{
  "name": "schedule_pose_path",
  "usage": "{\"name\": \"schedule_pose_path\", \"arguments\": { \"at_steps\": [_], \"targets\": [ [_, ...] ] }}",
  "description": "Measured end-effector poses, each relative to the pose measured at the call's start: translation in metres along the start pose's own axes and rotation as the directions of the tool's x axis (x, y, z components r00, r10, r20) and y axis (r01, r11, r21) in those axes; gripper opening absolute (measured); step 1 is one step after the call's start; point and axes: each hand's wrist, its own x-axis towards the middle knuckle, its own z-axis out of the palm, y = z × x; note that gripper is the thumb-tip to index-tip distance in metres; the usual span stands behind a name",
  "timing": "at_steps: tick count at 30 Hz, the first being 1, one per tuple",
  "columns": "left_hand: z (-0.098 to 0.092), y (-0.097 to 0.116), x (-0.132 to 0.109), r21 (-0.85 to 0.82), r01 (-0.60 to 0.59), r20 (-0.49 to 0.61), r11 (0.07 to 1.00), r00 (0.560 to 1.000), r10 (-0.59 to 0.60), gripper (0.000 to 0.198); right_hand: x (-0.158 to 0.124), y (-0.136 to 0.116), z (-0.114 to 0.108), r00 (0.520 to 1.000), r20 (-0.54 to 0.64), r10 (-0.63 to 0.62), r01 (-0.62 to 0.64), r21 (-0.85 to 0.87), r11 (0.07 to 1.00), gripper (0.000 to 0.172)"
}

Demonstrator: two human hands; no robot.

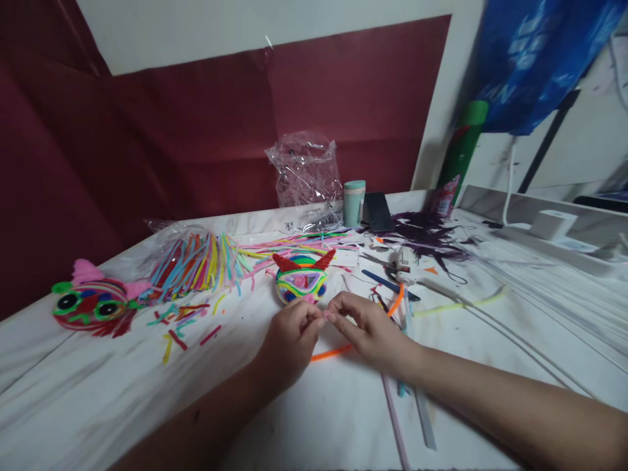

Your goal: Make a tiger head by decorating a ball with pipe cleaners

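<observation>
Both my hands meet fingertip to fingertip over the table, pinching a small pink pipe cleaner piece (326, 314) that the fingers mostly hide. My left hand (293, 337) is closed with thumb against forefinger; my right hand (366, 327) is closed in the same way. Just beyond them sits a colourful pipe cleaner animal head (300, 280) with red horns, blue eyes and a pink nose. An orange pipe cleaner (331, 354) lies curved on the table beneath my hands.
A finished-looking striped head (93, 307) stands at the left. Near it lie bundled pipe cleaners (196, 265) and cut scraps (179, 340). A white glue gun (404, 263), scissors (385, 263), purple strands (422, 232), a phone (377, 211) and a green cup (354, 204) are farther back.
</observation>
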Motion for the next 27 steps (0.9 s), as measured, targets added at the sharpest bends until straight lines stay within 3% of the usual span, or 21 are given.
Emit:
{"name": "schedule_pose_path", "arguments": {
  "at_steps": [2,5,7,9,12,14,17,20,23,27],
  "targets": [
    [0.0,-0.003,-0.001,0.078,-0.056,0.018,0.995,0.998,0.054,0.014,0.001,0.001,-0.003,0.99,0.065,-0.121,0.13,-0.158,0.979,0.012],
    [0.0,-0.004,-0.002,0.169,-0.186,0.092,0.968,0.981,0.172,0.017,0.002,0.003,-0.007,0.936,0.2,-0.288,0.341,-0.325,0.882,0.016],
    [-0.001,-0.002,-0.003,0.192,-0.253,0.139,0.948,0.963,0.229,0.019,0.003,0.002,-0.009,0.917,0.24,-0.319,0.389,-0.354,0.851,0.017],
    [-0.003,0.002,-0.002,0.157,-0.226,0.107,0.961,0.972,0.211,0.018,0.003,0.0,-0.011,0.945,0.189,-0.268,0.314,-0.281,0.907,0.017],
    [-0.005,0.008,0.0,-0.046,-0.041,-0.025,0.998,0.999,0.04,0.011,0.003,-0.004,-0.009,0.995,0.059,-0.074,0.073,0.018,0.997,0.013],
    [-0.004,0.011,0.001,-0.211,0.074,-0.06,0.975,0.994,-0.088,0.01,0.002,-0.005,-0.004,0.999,0.001,0.036,-0.036,0.191,0.981,0.012],
    [0.0,0.013,0.001,-0.346,0.164,-0.039,0.924,0.981,-0.189,0.011,-0.001,-0.003,0.003,0.99,-0.078,0.114,-0.085,0.309,0.947,0.014],
    [0.003,0.01,0.001,-0.358,0.215,0.011,0.909,0.974,-0.226,0.01,-0.003,-0.002,0.005,0.992,-0.088,0.09,-0.067,0.238,0.969,0.014],
    [0.003,0.005,0.002,-0.251,0.224,0.048,0.942,0.975,-0.219,0.009,-0.002,-0.003,0.001,0.998,-0.054,0.015,-0.012,0.061,0.998,0.014],
    [0.002,-0.002,0.0,0.018,0.011,0.0,1.0,1.0,-0.011,0.012,0.001,-0.001,-0.004,0.988,0.035,-0.147,0.151,-0.146,0.978,0.013]
  ]
}}
